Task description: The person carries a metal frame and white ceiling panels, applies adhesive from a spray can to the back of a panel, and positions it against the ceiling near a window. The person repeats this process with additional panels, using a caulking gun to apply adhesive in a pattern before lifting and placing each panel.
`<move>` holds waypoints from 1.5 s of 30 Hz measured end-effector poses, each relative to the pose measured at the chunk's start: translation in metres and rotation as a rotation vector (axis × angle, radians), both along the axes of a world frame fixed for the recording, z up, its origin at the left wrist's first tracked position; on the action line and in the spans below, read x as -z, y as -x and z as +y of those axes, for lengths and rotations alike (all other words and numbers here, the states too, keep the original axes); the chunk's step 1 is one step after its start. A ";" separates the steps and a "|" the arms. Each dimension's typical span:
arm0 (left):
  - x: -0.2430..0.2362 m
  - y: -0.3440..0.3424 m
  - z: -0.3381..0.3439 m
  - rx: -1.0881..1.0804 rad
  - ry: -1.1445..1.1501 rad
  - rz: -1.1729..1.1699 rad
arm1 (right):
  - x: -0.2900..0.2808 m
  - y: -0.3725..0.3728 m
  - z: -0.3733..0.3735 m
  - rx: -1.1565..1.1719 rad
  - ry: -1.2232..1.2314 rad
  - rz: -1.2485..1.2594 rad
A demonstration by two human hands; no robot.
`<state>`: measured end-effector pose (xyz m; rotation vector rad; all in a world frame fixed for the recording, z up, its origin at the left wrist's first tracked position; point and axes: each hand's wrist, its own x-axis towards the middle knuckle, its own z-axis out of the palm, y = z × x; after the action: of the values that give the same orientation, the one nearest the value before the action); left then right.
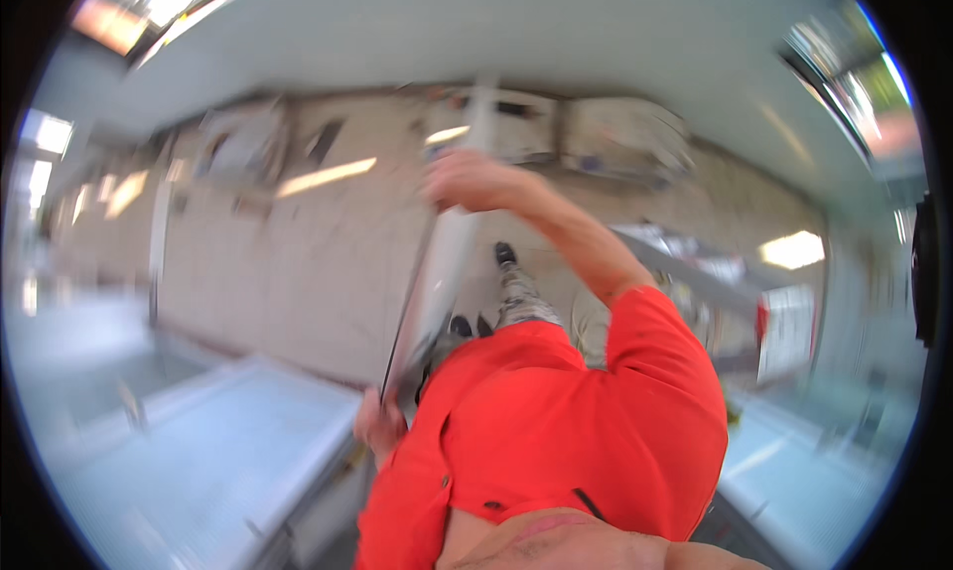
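A long, pale, narrow strip or panel (452,257) with a dark edge slants in front of my body, its exact kind blurred. My right hand (467,180) is closed round its upper part, with the arm stretched forward and across. Lower down and nearer, beside my red shirt, my left hand (379,423) is closed at the strip's near end. Motion smears both hands' fingers a little. The strip's far end runs up past my right hand toward the wall.
Pale bulky bundles (625,138) lie along the wall ahead. A long grey beam (690,277) and a white box with red on it (786,334) are at the right. Large light-blue panels (248,441) fill the lower left. A dark shoe (506,253) shows on the beige floor (288,242).
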<state>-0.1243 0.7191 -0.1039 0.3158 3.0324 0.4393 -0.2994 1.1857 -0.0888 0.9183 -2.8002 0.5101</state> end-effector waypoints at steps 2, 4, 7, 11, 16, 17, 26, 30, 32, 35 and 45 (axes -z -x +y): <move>-0.017 0.029 0.052 0.091 -0.110 0.023 | -0.017 -0.010 0.045 0.108 -0.089 -0.135; -0.032 0.046 0.078 0.095 -0.112 0.030 | -0.019 -0.003 0.067 0.096 -0.009 -0.168; -0.033 0.065 0.115 0.079 -0.126 0.024 | -0.031 0.019 0.095 0.105 -0.005 -0.199; -0.044 0.093 0.149 0.091 -0.067 0.045 | -0.051 0.025 0.130 0.160 0.015 -0.217; -0.057 0.168 0.154 0.157 -0.074 0.116 | -0.073 0.058 0.144 0.199 0.033 -0.181; -0.053 0.182 0.147 0.167 -0.098 0.128 | -0.078 0.065 0.141 0.203 0.018 -0.183; -0.057 0.344 0.043 0.304 -0.204 0.210 | -0.106 0.142 0.041 0.271 -0.019 -0.193; -0.057 0.438 -0.030 0.411 -0.228 0.287 | -0.123 0.177 -0.039 0.351 -0.022 -0.142; -0.070 0.490 -0.056 0.452 -0.214 0.337 | -0.127 0.203 -0.072 0.387 0.016 -0.118; -0.061 0.556 -0.115 0.492 -0.224 0.383 | -0.129 0.240 -0.138 0.409 -0.004 -0.098; -0.033 0.809 -0.267 0.564 -0.097 0.391 | -0.073 0.447 -0.303 0.435 0.075 -0.117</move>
<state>-0.9337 0.4523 -0.0706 1.3576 3.0654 0.5220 -0.7469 0.8825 -0.0157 0.2541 -2.9339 0.6086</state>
